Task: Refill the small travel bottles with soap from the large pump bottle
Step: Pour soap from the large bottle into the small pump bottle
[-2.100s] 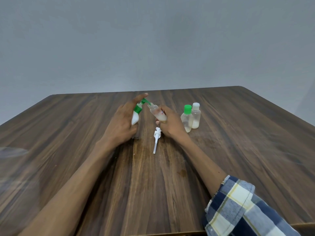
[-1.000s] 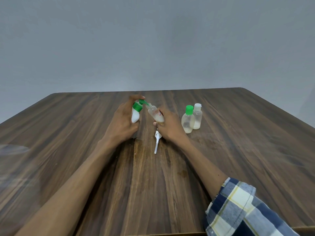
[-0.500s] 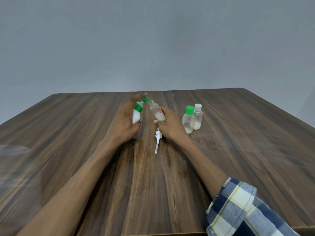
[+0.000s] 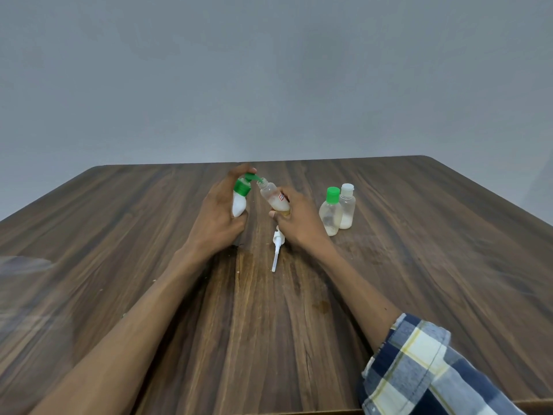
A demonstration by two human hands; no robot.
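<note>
My left hand gripped the pump bottle, fingertip on its green spout — just right of it, my right hand clasped the travel bottle, neck tilted left, touching that spout.

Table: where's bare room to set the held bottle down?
Bare wood left of the left hand and right of the two capped bottles. Crowded mid-table: pump bottle, held bottle in the right hand, loose white sprayer.

Soft, even light; faint shadows; wide-angle bending at edges.
</note>
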